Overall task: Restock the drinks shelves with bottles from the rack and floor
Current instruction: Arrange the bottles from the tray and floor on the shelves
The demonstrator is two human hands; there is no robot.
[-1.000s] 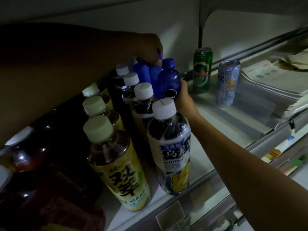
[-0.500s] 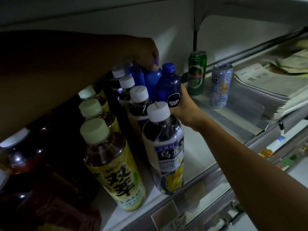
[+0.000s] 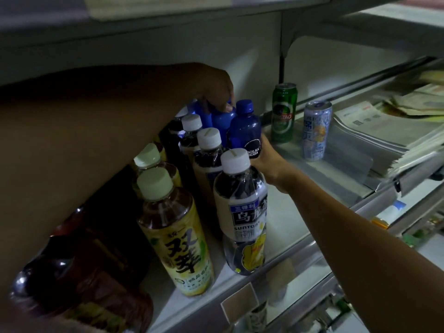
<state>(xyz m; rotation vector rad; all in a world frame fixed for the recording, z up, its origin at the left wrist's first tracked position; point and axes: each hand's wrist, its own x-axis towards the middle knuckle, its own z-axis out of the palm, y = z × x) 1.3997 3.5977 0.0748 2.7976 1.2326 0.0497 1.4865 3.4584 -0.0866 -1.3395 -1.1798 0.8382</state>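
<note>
Standing mid-shelf (image 3: 290, 212), blue soda bottle (image 3: 245, 128) had right grip (image 3: 266, 162) wrapped low round body; left grip (image 3: 216, 92) pinched neck of rear blue bottle (image 3: 219, 122). Judged full, heavyish, rigid, slick; body hold safest.

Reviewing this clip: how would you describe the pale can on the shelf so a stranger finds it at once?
On the white shelf, look right of the bottle rows to the open stretch before the stack of newspapers. Two cans stand upright, apart; the pale can is the one nearer the papers. Unlike the green can beside it, it is silver-blue with a yellow-orange fruit picture.
</note>
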